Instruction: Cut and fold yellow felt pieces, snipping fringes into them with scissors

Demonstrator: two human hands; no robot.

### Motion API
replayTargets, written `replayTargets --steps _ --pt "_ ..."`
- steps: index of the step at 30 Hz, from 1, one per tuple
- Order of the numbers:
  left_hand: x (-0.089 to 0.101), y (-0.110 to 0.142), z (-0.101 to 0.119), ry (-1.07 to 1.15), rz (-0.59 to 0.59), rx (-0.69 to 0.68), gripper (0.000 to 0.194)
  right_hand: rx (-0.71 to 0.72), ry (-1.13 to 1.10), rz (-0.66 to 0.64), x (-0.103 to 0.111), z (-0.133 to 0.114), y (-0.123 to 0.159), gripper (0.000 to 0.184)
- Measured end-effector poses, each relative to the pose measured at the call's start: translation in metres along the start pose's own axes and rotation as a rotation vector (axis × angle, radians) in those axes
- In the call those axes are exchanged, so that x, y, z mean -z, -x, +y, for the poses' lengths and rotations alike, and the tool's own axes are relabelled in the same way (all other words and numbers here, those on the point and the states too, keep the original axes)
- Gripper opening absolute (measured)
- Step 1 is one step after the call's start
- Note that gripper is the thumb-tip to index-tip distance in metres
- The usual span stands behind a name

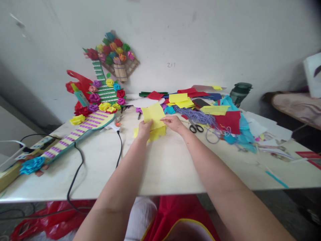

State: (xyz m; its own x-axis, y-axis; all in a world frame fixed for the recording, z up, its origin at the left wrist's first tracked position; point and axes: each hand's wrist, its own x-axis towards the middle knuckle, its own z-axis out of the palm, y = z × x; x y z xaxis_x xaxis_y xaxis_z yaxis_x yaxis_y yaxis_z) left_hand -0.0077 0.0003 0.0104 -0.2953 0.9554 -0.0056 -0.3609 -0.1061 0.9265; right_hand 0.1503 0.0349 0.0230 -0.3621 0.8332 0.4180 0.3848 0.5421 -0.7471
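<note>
A sheet of yellow paper (153,113) is held up over the middle of the table between both hands. My left hand (145,129) grips its lower left edge, thumb on the front. At the right edge, my right hand (173,123) pinches the same sheet between thumb and fingers. Beneath it, more yellow paper (157,134) lies on the table, partly hidden. Black-handled scissors (196,128) rest to the right of my right hand. Left of my left hand lies a white glue gun (113,127) with a black cord.
Paper-flower decorations (106,92) lean on the wall at left, near a power strip (41,144). Purple yarn (195,115), yellow sheets (179,98), red paper (228,122) and blue crepe paper (245,132) crowd the right. A dark green bottle (240,93) stands at the back right.
</note>
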Motion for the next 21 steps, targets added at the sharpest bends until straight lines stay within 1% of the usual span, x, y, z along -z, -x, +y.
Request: replayTargets --steps 3,6,9,11,13,15,19,21 --pt "0.002 -0.001 0.002 0.004 0.004 0.014 0.017 -0.089 -0.171 0.031 -0.004 0.002 -0.001 0.028" --pt "0.002 0.000 0.004 -0.035 -0.010 0.046 0.020 -0.174 -0.334 0.014 -0.006 0.002 -0.004 0.031" --pt "0.002 0.000 0.005 -0.046 0.024 0.047 0.019 -0.231 -0.433 0.003 -0.009 -0.002 -0.009 0.031" --pt "0.003 0.000 0.005 -0.015 0.076 0.012 0.016 -0.282 -0.485 -0.010 -0.012 -0.006 -0.014 0.031" --pt "0.005 -0.001 0.005 0.031 0.156 -0.028 0.010 -0.331 -0.519 -0.025 -0.016 -0.010 -0.021 0.034" --pt "0.007 -0.004 0.005 0.083 0.236 -0.052 0.006 -0.347 -0.533 -0.028 -0.020 -0.014 -0.030 0.038" --pt "0.010 -0.009 0.007 0.204 0.367 -0.096 0.010 -0.337 -0.546 0.015 -0.034 -0.016 -0.059 0.042" --pt "0.010 -0.012 0.008 0.247 0.423 -0.123 0.011 -0.360 -0.587 0.050 -0.042 -0.014 -0.078 0.042"
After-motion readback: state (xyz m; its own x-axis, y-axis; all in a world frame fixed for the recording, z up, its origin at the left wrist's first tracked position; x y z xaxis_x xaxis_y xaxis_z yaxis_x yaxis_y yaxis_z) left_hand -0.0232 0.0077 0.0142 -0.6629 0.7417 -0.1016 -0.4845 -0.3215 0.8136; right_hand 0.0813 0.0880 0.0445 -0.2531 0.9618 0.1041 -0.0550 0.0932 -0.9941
